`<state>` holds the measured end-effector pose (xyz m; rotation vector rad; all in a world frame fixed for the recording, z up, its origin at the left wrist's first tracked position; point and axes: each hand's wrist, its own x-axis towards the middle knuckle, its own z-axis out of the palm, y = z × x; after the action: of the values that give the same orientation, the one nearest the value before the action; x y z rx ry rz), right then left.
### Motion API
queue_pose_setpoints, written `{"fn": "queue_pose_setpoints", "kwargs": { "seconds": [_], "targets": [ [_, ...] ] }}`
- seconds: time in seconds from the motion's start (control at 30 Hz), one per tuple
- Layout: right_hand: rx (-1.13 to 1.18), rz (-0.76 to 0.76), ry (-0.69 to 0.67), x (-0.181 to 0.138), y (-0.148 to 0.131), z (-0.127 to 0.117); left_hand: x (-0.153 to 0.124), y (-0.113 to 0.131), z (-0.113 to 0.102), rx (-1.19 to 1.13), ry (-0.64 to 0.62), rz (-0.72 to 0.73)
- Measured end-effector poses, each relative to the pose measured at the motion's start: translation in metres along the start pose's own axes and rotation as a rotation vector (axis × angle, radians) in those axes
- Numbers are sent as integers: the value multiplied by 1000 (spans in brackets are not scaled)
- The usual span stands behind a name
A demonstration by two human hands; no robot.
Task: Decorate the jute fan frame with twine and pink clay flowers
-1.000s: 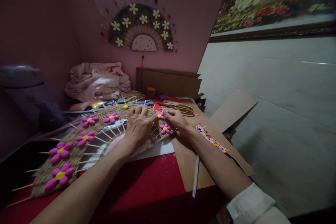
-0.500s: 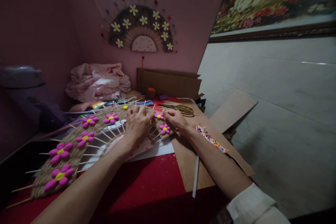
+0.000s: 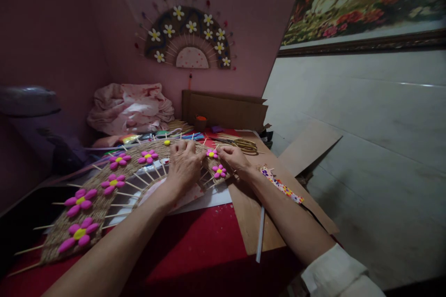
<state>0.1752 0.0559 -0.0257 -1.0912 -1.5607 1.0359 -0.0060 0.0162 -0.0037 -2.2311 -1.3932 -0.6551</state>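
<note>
A half-round fan of woven twine [image 3: 88, 181] with thin sticks lies across the table, dotted with pink clay flowers that have yellow centres. My left hand [image 3: 184, 162] rests over the upper right of the woven band, fingers curled; its fingertips are hidden behind the knuckles. Closed in a pinch, my right hand [image 3: 234, 158] touches the right edge of a small pink flower [image 3: 212, 153]. Just below that sits another pink flower [image 3: 219, 171]. Left of my left hand, a lone yellow dot [image 3: 167, 142] lies on the band without petals.
Gold-handled scissors [image 3: 245, 145] lie beyond my right hand. A clear glue stick [image 3: 260, 234] lies by my right forearm on the brown board [image 3: 249, 222]. Pink cloth [image 3: 130, 109] is heaped at the back. A finished-looking fan [image 3: 188, 32] with white flowers hangs on the pink panel.
Almost nothing differs. My left hand has shifted very slightly at the band; my right hand stays at the small pink flower.
</note>
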Motion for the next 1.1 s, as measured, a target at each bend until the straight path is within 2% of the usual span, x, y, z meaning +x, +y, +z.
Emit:
{"fn": "queue_pose_setpoints", "kwargs": {
  "seconds": [0.17, 0.37, 0.47, 0.53, 0.63, 0.7, 0.77, 0.87, 0.93, 1.0, 1.1],
  "targets": [
    [0, 7, 1, 0, -1, 0, -1, 3, -4, 31, 38, 13],
    [-14, -18, -5, 0, 0, 0, -3, 6, -4, 32, 13, 58],
    [-13, -10, -19, 1, 2, -1, -1, 4, -4, -26, 46, 10],
    [-35, -10, -17, 3, 4, -1, 2, 0, -5, -105, 122, -64],
    [-133, -25, 40, 5, 8, -3, 7, -7, -7, -355, 312, -201],
    [-250, -56, 128, 6, 9, -4, 11, -11, -10, -571, 439, -293],
    [-386, -126, 251, 5, 7, -5, 13, -14, -14, -812, 479, -387],
    [-489, -333, 392, -1, -3, -2, 13, -14, -19, -1252, 333, -508],
    [-504, -498, 418, -7, -12, 2, 13, -12, -20, -1477, 215, -555],
    [-531, -613, 442, -14, -20, 5, 12, -11, -20, -1599, 164, -575],
    [-529, -718, 445, -21, -27, 7, 11, -10, -18, -1708, 163, -594]
  ]
}}
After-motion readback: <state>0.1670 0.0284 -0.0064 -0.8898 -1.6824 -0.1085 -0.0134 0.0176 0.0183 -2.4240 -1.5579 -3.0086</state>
